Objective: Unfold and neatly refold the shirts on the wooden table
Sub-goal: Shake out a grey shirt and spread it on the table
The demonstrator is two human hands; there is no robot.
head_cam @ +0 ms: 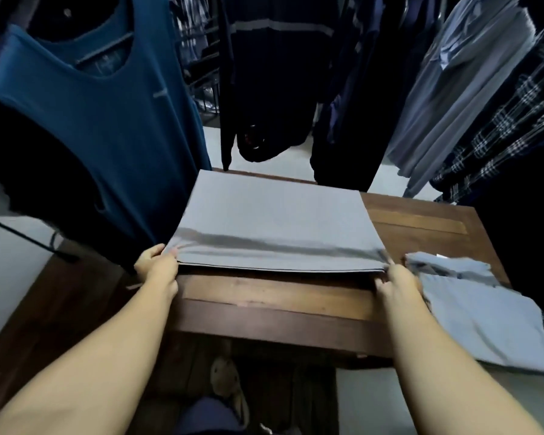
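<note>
Nothing legible — neck label [108, 62] in the blue vest [85, 127] (hanging) is blurred.

Smooth grey cloth shirt [274, 221] (faintly sheeny) on varnished wooden table [421, 227]

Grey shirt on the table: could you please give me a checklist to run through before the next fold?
1. Left hand grips the grey shirt at its near left corner: ok.
2. Right hand grips its near right corner: ok.
3. Cloth smooth: not ok, a crease runs across near the front edge.
4. Shirt's left side supported by the table: cannot tell.
5. Pale blue shirt fully on the table: not ok, it overhangs the right edge.
</note>
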